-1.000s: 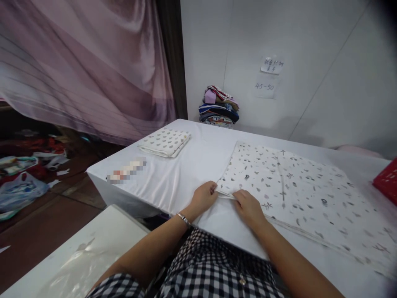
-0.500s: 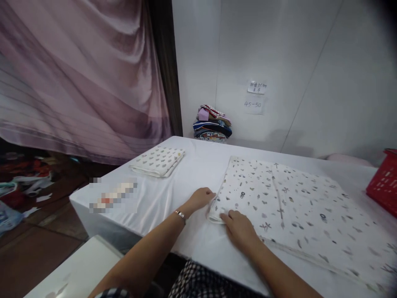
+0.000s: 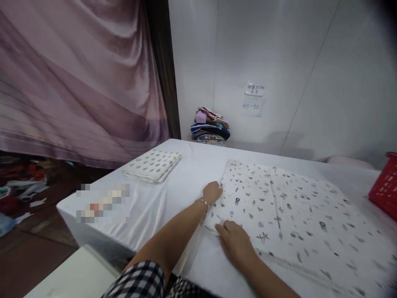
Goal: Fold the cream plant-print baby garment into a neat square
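A large white cloth [image 3: 257,203] with small grey and brown printed motifs lies folded on the white-covered table, its long side running off to the right. My left hand [image 3: 213,192], with a bracelet at the wrist, has its fingers closed on the cloth's left edge, about midway along it. At the near left corner, my right hand [image 3: 235,241] rests with bent fingers closed on the layered edge. Some fingertips of both hands are hidden from me.
A smaller folded cloth [image 3: 154,165] sits at the table's left. Behind the table rises a stack of folded fabrics [image 3: 211,126]. A red basket [image 3: 384,186] stands at right, a pale stool-like surface [image 3: 74,275] lower left. A pixelated patch covers something on the left table corner.
My left hand has slid away from me along the cloth's left edge. My right hand stays at the near corner. The whole view has shifted slightly.
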`<state>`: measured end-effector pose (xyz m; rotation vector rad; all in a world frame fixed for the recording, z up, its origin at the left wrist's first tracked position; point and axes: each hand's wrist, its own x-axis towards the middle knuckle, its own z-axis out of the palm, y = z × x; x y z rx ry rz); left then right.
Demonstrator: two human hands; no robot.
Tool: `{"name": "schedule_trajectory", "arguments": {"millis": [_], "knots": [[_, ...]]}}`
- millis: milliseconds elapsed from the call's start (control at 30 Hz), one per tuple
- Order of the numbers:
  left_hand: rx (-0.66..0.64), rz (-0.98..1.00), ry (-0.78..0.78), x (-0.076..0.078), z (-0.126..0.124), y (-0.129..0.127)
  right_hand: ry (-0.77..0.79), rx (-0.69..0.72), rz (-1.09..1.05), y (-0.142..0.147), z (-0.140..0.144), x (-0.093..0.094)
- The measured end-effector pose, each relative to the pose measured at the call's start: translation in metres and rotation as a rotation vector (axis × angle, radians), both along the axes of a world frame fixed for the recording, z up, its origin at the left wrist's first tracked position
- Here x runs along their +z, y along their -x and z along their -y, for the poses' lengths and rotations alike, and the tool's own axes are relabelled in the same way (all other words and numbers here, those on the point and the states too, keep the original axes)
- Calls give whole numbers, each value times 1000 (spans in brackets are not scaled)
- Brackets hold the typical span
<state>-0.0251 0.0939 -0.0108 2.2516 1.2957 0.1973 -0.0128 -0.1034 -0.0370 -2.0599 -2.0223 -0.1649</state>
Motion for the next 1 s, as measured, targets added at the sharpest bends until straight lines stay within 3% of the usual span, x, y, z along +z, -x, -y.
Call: {"name": "schedule_trajectory", "arguments": {"millis": [167,333,567,733,867,1000], "knots": [[-4,-32,-71,-1,-6,-3,-45,-13,22,3,-4,-6],[-14,-57,-83,1,-22,-28,-84,-27,-8,5,-5,-13],[-24,-93,-156,-9,-16,-36,-97,-46,-62,8,-6,-20],[24,-96,-137,-1,-25,-49,-61,-55,-109,6,-9,-19],[59,-98,-113,3,-37,-73,-167,2,-135,4,-14,-37],[45,-110,-163,-4,-45,-85,-221,-25,-165,5,-20,-61]]}}
